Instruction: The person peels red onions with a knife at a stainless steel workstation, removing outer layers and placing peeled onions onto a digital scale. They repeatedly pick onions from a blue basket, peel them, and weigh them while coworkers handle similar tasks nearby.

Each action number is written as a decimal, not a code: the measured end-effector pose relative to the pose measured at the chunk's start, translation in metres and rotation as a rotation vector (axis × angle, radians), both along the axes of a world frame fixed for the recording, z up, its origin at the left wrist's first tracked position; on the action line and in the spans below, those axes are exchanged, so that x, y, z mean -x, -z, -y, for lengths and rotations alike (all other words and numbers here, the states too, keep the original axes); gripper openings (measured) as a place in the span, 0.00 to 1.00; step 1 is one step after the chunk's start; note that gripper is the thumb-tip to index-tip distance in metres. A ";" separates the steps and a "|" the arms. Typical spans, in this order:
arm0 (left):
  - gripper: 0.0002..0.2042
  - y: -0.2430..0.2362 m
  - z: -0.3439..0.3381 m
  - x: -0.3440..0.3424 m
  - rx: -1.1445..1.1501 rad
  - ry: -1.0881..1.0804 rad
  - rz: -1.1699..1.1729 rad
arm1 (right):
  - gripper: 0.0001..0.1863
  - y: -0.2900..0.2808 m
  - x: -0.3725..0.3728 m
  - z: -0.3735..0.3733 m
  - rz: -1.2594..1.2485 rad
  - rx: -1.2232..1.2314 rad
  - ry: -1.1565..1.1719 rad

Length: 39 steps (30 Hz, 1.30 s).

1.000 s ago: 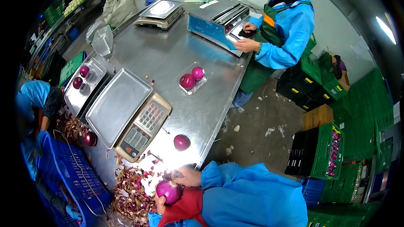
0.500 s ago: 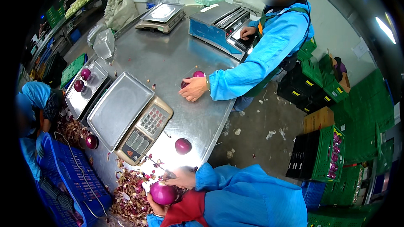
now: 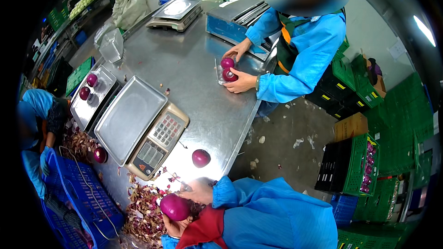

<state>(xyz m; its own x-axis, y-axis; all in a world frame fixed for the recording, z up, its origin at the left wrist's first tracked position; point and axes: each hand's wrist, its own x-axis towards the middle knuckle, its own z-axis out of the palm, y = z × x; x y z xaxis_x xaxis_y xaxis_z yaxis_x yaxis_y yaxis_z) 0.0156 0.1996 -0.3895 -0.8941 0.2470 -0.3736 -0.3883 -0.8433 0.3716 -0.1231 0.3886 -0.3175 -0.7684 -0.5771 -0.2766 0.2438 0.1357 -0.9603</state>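
My left hand (image 3: 174, 227) cups a peeled, shiny red onion (image 3: 175, 208) from below, at the table's near edge. At the onion's upper right, my right hand (image 3: 197, 192) has its fingers bent against it; a thin pale bit shows by them, too small to name. Another red onion (image 3: 200, 158) lies on the steel table (image 3: 203, 106) beyond my hands. Dry onion skins (image 3: 143, 212) are heaped left of my hands. Across the table, a co-worker's hands (image 3: 242, 82) hold two red onions (image 3: 227, 63) in a clear tray.
A digital scale (image 3: 134, 120) stands left of centre, beside a second scale (image 3: 87, 97) bearing two onions. A blue crate (image 3: 87, 203) with a wire handle sits at lower left, near another worker. Behind are a third scale (image 3: 175, 14) and a wrapping machine (image 3: 230, 23). Green crates (image 3: 360, 166) stand right.
The co-worker has brought a second hand to the tray and moved it with its onions right and back toward their body. My onion has shifted slightly left and up.
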 end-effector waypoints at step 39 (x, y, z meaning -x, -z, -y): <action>0.33 -0.069 -0.016 0.017 -0.086 -0.454 0.401 | 0.09 0.014 -0.005 0.004 -0.523 -0.160 -0.152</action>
<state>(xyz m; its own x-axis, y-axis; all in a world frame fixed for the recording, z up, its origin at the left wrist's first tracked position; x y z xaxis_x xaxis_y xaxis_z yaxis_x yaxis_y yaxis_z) -0.0012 0.2154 -0.3208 -0.7109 -0.0818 -0.6985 -0.0785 -0.9778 0.1945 -0.1176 0.3843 -0.3317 -0.7385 -0.6738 0.0253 -0.2923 0.2861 -0.9125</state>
